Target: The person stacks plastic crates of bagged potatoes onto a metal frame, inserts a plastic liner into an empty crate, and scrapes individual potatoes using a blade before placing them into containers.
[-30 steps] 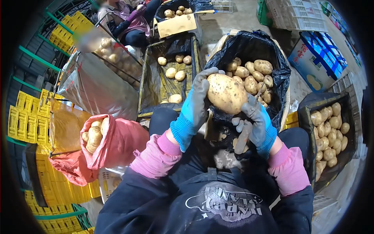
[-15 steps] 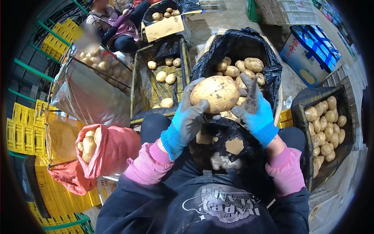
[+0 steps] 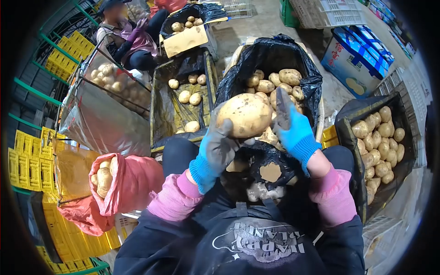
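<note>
A large pale potato (image 3: 244, 115) with brown specks is held by my left hand (image 3: 219, 142), in a grey and blue glove, its thumb on the near side. To the right of the potato, my right hand (image 3: 290, 127), gloved alike, has its fingers stretched forward, close to the potato's right end; I see nothing held in it. Beyond both hands, several smaller potatoes (image 3: 289, 77) lie in a container lined with black plastic (image 3: 256, 57).
A shallow crate (image 3: 158, 114) with a few potatoes stands ahead-left, a red sack (image 3: 137, 181) of potatoes at left. At right is a lined crate (image 3: 403, 178) full of potatoes; behind it, a blue-topped box (image 3: 346, 64). A person (image 3: 133, 41) sits at far left.
The potato has been turned and has moved left, now in my left hand alone. My right hand has come away from it, its fingers straightened. The whole view has shifted slightly.
</note>
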The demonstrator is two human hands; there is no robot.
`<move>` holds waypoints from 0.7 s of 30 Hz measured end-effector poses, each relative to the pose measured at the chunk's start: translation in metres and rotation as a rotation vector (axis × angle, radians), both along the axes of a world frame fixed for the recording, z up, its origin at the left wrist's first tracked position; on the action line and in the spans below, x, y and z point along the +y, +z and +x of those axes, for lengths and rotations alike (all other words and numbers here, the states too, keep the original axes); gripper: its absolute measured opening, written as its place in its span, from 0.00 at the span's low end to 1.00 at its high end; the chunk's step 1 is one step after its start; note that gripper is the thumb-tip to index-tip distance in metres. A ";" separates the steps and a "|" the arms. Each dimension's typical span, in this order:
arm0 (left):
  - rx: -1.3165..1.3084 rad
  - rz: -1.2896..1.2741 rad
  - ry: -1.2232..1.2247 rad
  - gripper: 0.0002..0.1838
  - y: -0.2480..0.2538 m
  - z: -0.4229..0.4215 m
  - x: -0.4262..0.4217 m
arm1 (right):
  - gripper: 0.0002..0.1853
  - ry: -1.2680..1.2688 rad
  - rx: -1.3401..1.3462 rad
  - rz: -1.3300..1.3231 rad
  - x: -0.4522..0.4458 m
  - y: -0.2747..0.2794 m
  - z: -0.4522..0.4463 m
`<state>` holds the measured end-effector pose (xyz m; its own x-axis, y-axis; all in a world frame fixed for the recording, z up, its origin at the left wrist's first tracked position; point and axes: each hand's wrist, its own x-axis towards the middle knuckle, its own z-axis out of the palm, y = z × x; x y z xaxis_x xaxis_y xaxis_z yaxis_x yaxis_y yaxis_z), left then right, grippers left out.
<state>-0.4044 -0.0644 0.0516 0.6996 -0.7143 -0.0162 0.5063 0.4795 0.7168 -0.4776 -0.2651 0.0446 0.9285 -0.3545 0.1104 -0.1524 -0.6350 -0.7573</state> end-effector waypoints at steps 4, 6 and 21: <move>0.025 0.011 -0.018 0.30 -0.013 0.006 0.003 | 0.45 0.136 -0.351 0.028 0.005 -0.003 -0.005; 0.048 0.030 -0.008 0.29 -0.013 0.006 0.005 | 0.44 0.101 0.173 -0.196 0.003 0.019 -0.010; 0.374 -0.343 -0.254 0.34 -0.021 0.005 0.017 | 0.34 0.103 -0.155 0.115 -0.005 -0.010 -0.015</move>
<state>-0.3993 -0.0472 0.0310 0.4963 -0.8675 0.0322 0.8257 0.4832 0.2910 -0.4925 -0.2703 0.0345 0.9355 -0.2775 0.2185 0.0321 -0.5493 -0.8350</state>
